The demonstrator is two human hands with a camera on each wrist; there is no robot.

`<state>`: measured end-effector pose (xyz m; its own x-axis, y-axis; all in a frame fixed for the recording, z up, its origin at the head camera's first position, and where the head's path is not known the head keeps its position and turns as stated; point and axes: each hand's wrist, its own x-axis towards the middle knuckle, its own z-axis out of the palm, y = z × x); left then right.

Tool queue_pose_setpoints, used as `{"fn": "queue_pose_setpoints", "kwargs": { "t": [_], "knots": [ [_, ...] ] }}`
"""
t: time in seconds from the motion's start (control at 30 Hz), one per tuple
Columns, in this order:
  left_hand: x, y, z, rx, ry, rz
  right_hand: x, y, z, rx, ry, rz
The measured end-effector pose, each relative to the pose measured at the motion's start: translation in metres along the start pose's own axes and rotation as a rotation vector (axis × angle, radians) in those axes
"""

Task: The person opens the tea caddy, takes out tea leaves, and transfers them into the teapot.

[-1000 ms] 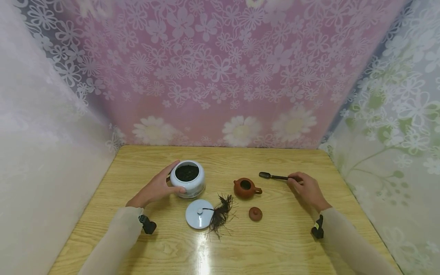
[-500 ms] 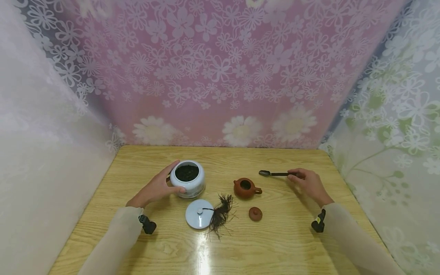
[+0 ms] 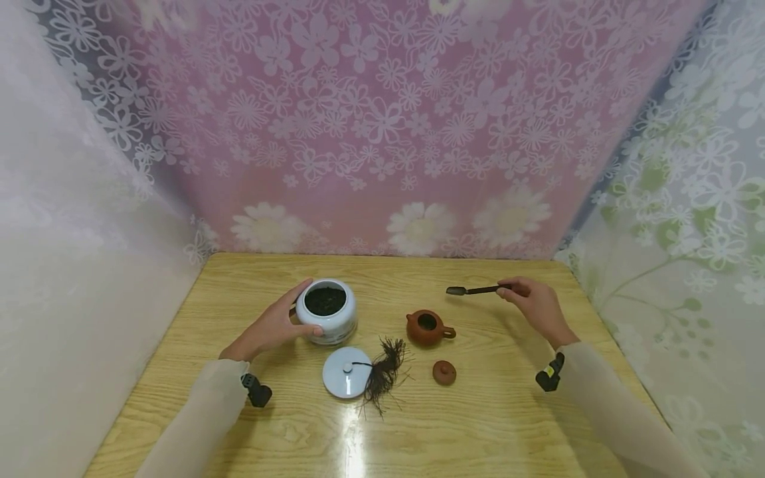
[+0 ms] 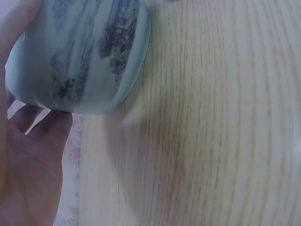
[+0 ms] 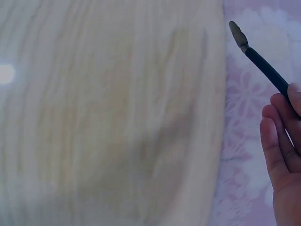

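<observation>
My left hand [image 3: 277,326] grips the side of a white porcelain jar [image 3: 336,326], thumb in front and fingers round the back. Dark tea leaves [image 3: 325,301] lie inside it. The left wrist view shows a painted landscape on the jar's wall [image 4: 84,56]. Between thumb and fingertips, my right hand [image 3: 534,309] pinches the handle end of a small dark tea scoop [image 3: 478,290], held above the table with its bowl pointing left. In the right wrist view the scoop [image 5: 265,70] stands clear of the tabletop. A brown clay teapot [image 3: 423,334] without its lid sits between the hands.
In front of the jar lies its white lid [image 3: 340,382], with a dark tassel [image 3: 384,375] tied to the knob. The teapot's small clay lid [image 3: 444,372] rests on the wooden table [image 3: 287,438]. A flowered backdrop [image 3: 382,166] rises behind the far edge.
My right hand has lifted the tea scoop off the table, moving it up and slightly left towards the far edge. The left hand and the jar have stayed put.
</observation>
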<state>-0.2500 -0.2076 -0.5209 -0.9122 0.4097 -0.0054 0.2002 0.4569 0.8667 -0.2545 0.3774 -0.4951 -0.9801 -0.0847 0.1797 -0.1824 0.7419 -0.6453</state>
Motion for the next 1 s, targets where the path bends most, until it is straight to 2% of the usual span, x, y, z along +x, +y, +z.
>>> {"fn": "queue_pose_setpoints", "kwargs": {
  "t": [0.17,0.4,0.8,1.0],
  "knots": [
    [-0.001,0.000,0.000,0.002,0.000,0.003,0.011,-0.027,-0.001,0.018,-0.003,-0.003],
    [-0.001,0.001,0.000,-0.014,-0.006,0.001,0.021,-0.063,0.003,0.108,-0.046,-0.003],
    [-0.001,0.000,0.000,0.003,0.007,0.008,0.037,-0.121,0.021,0.171,-0.063,-0.104],
    [-0.001,0.002,0.000,0.002,0.009,-0.001,0.043,-0.143,0.029,0.186,-0.079,-0.128]
  ]
}}
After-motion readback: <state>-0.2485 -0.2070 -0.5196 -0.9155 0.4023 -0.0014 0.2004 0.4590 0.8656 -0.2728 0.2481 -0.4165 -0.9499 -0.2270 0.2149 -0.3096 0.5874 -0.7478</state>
